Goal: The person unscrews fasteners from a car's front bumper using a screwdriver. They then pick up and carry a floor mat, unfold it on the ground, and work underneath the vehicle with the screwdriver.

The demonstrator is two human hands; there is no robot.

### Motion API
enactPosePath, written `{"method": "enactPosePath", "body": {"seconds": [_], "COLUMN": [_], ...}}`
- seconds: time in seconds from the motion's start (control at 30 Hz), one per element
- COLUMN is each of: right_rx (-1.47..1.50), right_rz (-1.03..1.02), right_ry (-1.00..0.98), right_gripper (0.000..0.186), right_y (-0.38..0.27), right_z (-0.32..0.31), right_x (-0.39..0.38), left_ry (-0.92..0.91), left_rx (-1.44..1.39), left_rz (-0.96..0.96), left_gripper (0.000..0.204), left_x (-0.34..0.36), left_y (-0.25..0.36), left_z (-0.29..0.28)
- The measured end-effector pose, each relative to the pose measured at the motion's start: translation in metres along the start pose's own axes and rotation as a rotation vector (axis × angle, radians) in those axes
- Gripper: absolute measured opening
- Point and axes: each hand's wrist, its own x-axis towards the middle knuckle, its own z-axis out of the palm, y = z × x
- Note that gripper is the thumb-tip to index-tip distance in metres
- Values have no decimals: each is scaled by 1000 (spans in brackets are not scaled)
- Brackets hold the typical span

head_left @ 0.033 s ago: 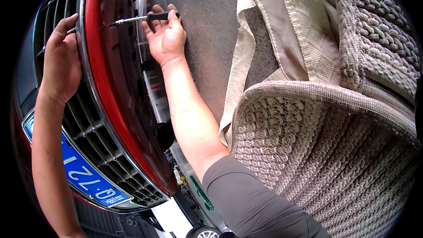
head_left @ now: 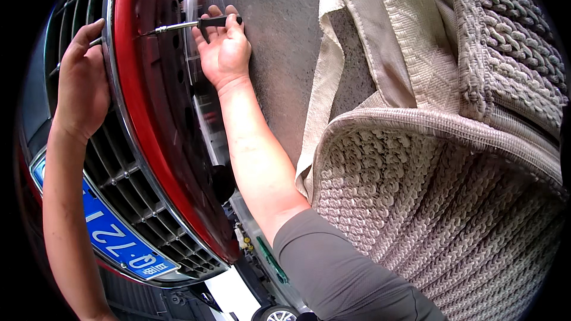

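My right hand (head_left: 225,53) holds a screwdriver (head_left: 212,22) by its black handle, the thumb closed over it and the fingers loosely curled behind. Its silver shaft (head_left: 177,26) points left, and the thin tip meets the dark inner side of a red car panel (head_left: 134,65). On the other side of that panel, my left hand (head_left: 85,86) grips the black front grille (head_left: 122,169) by its chrome edge. The thumb lies up along the edge; the left fingers are partly hidden among the grille bars.
Below the grille sits a blue licence plate (head_left: 122,235). A knitted beige bag or cover (head_left: 404,202) with a hanging strap (head_left: 324,83) fills the right side. Grey floor (head_left: 273,41) shows between it and the car. Another car's wheel (head_left: 279,314) appears at the bottom.
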Motion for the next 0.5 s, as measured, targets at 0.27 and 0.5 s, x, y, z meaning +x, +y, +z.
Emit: {"method": "enactPosePath", "body": {"seconds": [0.27,0.5], "right_rx": [12,-139], "right_rz": [-6,24], "right_ry": [5,160], "right_gripper": [17,16], "right_y": [-5,-7], "right_z": [7,20], "right_x": [5,7], "left_ry": [-66,445], "left_rx": [-60,103], "left_rz": [-60,-27], "left_gripper": [60,58], "left_x": [-3,16], "left_y": [3,-15], "left_z": [5,38]}}
